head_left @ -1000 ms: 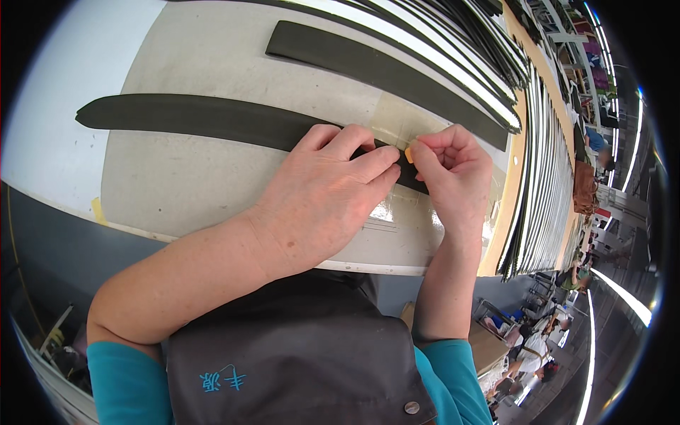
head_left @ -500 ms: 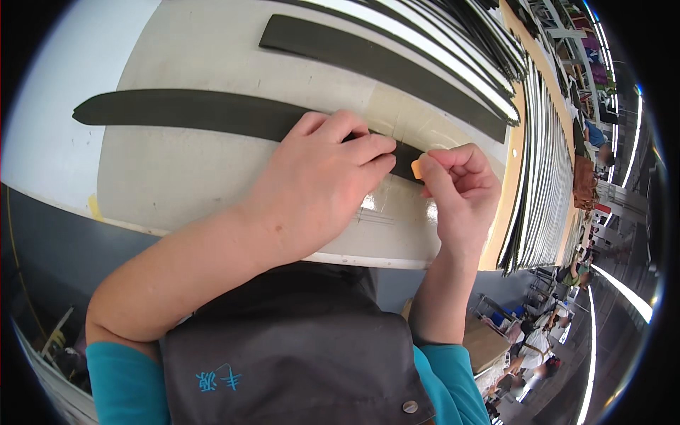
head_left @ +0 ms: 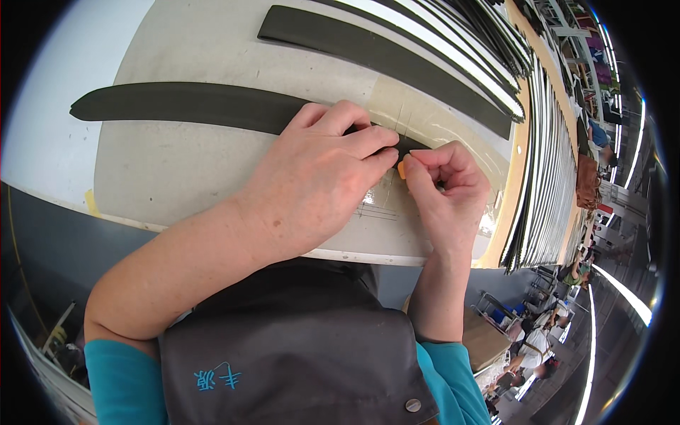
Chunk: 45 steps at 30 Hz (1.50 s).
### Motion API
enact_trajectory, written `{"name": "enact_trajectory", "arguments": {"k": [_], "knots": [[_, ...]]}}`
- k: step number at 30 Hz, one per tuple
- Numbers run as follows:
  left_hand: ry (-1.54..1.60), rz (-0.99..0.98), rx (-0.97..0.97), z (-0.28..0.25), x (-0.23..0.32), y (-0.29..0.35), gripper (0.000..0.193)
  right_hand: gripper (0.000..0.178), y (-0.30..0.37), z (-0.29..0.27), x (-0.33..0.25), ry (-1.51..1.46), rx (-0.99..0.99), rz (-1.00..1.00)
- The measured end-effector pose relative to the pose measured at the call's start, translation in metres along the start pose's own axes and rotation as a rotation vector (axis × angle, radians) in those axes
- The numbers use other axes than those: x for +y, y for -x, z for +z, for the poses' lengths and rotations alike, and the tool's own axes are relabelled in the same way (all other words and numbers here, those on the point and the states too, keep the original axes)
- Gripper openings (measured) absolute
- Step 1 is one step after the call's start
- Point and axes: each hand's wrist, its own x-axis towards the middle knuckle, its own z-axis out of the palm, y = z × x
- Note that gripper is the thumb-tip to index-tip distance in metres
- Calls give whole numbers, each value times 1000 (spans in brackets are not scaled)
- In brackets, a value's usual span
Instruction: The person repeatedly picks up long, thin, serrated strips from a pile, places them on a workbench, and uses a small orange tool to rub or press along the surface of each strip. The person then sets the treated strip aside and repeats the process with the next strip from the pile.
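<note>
A long dark strip (head_left: 191,103), tapered at its left end, lies across the pale grey work surface (head_left: 163,170). My left hand (head_left: 312,177) rests on its right part with bent fingers, pressing it down and hiding some of it. Just right of those fingertips, my right hand (head_left: 453,195) pinches a small orange piece (head_left: 401,170) between thumb and forefinger. This piece sits at the strip's near edge; the fingers cover most of it, so its kind cannot be made out. The strip's right end is partly hidden behind my right hand.
Farther back lies another dark strip (head_left: 382,64), beside a layered pile of black and white strips (head_left: 460,49). A long row of stacked strips (head_left: 542,170) stands at the right. Yellow tape (head_left: 93,203) marks the table's near edge. Other people (head_left: 535,350) are far right.
My right hand has moved left with the orange piece, nearer to my left fingertips. My left hand stays in about the same place on the strip.
</note>
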Motion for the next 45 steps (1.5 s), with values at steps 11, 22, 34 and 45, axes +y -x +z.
{"name": "enact_trajectory", "arguments": {"k": [11,22,34,45], "knots": [[2,-7,-7,1,1,0,34,9,5,-16,-6,-20,4,30],[-96,-11,-157,-19,15,-31,45,15,54,-71,24,61,-67,-30],[-34,-204,-302,-15,40,-86,37,25,68,-102,51,-291,80,53],[1679,395,268,-226,59,-118,49,81,-8,-56,-37,195,435,-674]]}}
